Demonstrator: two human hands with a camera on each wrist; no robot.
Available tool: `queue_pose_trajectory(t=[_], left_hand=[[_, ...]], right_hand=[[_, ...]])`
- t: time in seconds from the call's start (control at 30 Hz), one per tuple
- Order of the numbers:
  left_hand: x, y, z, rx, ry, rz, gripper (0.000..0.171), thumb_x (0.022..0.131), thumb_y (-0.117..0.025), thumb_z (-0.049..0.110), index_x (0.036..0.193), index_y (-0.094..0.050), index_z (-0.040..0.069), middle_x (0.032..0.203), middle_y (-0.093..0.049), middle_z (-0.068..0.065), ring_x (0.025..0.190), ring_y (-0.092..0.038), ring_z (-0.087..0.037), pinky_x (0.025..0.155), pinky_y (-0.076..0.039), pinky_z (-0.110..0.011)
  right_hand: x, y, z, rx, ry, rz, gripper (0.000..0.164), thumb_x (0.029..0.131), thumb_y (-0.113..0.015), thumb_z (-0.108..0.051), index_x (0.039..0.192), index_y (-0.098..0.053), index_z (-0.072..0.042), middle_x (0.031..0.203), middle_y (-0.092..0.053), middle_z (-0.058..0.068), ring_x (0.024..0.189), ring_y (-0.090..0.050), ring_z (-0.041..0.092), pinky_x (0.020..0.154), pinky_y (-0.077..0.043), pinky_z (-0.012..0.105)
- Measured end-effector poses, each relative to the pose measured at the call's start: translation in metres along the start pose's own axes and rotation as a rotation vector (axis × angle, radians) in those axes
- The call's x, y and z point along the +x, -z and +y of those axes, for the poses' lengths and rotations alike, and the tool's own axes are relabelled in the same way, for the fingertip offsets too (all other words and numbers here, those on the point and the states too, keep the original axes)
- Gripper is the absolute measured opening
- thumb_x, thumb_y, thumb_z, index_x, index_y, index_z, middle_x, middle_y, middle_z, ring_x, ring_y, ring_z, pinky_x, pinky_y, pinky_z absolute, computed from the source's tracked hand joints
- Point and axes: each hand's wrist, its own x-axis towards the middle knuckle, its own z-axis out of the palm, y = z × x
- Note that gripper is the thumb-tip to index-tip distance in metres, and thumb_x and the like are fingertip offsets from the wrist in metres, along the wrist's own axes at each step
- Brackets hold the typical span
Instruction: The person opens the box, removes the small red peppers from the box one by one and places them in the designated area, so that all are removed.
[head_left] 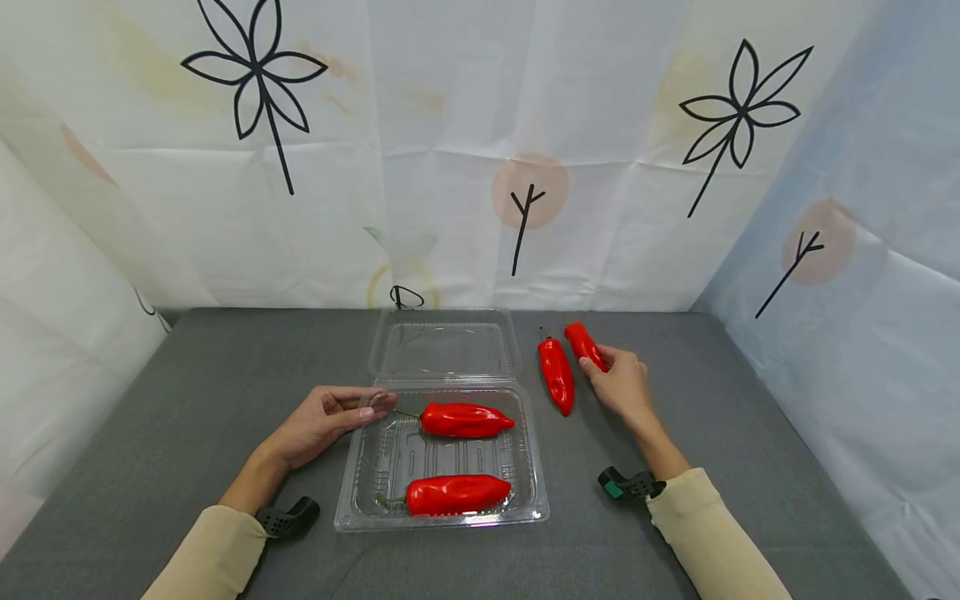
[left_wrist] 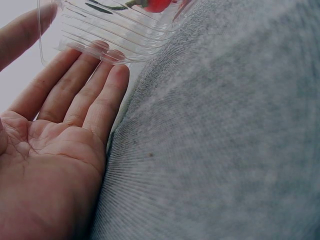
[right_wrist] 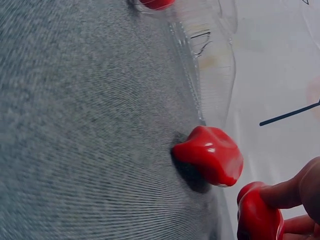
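Observation:
A clear plastic clamshell box [head_left: 347, 500] lies unfolded on the table, its lid [head_left: 442, 346] laid back behind the tray. Two red peppers rest crosswise in it, a rear pepper [head_left: 465, 420] and a front pepper [head_left: 457, 494]. My left hand [head_left: 318, 425] holds the tray's left rim, thumb over the edge and fingers against the outer wall in the left wrist view. My right hand [head_left: 621, 383] grips a red pepper [head_left: 583, 343] between thumb and fingers, right of the lid. Beside it, another red pepper [head_left: 556, 375] lies on the table; its rounded form [right_wrist: 212, 155] shows in the right wrist view.
A grey cloth-covered table [head_left: 225, 367] spreads under everything. Pale curtains with leaf and tree drawings [head_left: 450, 125] hang behind it and along both sides. Each wrist wears a dark camera band, a left band [head_left: 288, 518] and a right band [head_left: 630, 483].

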Motion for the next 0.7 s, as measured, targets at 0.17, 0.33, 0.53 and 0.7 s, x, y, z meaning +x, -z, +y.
queue_pose_trajectory(t=[0.17,0.33,0.53,0.7], left_hand=[[-0.0003,-0.0002,0.0006,0.005,0.005,0.004,0.040,0.101,-0.056,-0.004,0.139,-0.051,-0.015,0.134,-0.065,-0.015,0.128,-0.060,-0.018,0.105,-0.048,-0.029],[0.0000,0.0000,0.0003,0.008,0.007,0.004,0.040,0.101,-0.055,-0.004,0.139,-0.051,-0.015,0.135,-0.065,-0.015,0.128,-0.060,-0.018,0.105,-0.048,-0.028],[0.0002,0.0006,0.0005,0.003,0.002,0.000,0.040,0.101,-0.055,-0.005,0.139,-0.050,-0.015,0.135,-0.064,-0.016,0.128,-0.059,-0.019,0.105,-0.048,-0.029],[0.0001,0.0006,-0.0001,0.005,0.005,0.000,0.040,0.101,-0.055,-0.005,0.139,-0.050,-0.015,0.135,-0.064,-0.016,0.128,-0.059,-0.019,0.105,-0.048,-0.029]], right_hand=[[0.0006,-0.0032,0.0030,-0.012,-0.006,-0.002,0.049,0.099,-0.066,-0.019,0.136,-0.057,0.012,0.126,-0.065,0.029,0.102,-0.064,0.038,0.080,-0.056,0.047],[0.0003,-0.0049,0.0035,-0.039,0.004,0.006,0.048,0.097,-0.067,-0.019,0.134,-0.059,0.012,0.124,-0.066,0.029,0.099,-0.065,0.038,0.076,-0.056,0.045],[-0.0002,-0.0063,0.0042,-0.076,0.032,0.008,0.047,0.096,-0.069,-0.017,0.131,-0.061,0.013,0.120,-0.068,0.028,0.094,-0.067,0.036,0.069,-0.055,0.039],[-0.0010,-0.0059,0.0038,-0.093,0.045,0.013,0.047,0.094,-0.071,-0.017,0.128,-0.062,0.014,0.119,-0.068,0.029,0.096,-0.067,0.037,0.072,-0.056,0.044]])
